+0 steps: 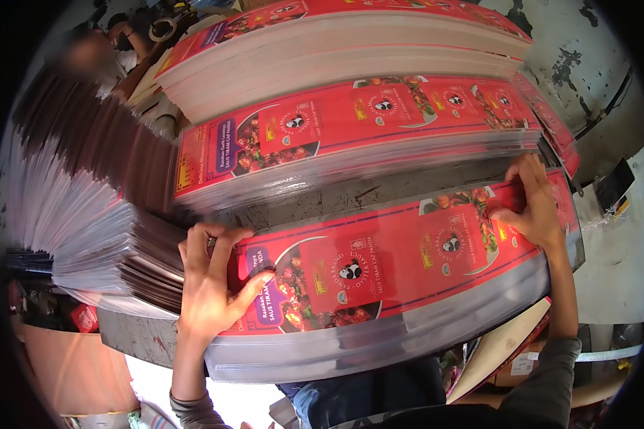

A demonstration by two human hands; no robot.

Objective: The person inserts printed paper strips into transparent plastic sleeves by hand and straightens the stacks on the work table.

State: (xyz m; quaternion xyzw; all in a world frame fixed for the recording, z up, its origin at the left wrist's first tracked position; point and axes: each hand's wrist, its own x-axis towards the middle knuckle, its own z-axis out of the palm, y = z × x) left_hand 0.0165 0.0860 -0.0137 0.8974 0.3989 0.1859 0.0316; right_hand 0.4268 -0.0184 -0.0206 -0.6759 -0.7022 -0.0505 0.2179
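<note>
In front of me lies a long stack of red printed sheets (408,279) with panda-brand oyster sauce labels. Clear plastic edges show along its near side. My left hand (215,286) grips the left end, with its thumb on the top sheet and its fingers bent at the far edge. At the right end, my right hand (533,204) holds the same sheets, thumb on the print and fingers over the far edge. Whatever is under the fingertips is hidden.
Behind is a second stack of red sheets (336,129), then a taller stack (350,57). Fanned piles of plastic-edged sheets (93,214) stand at the left. A dark worktop (322,196) shows between the stacks. Another person (86,57) is at the upper left.
</note>
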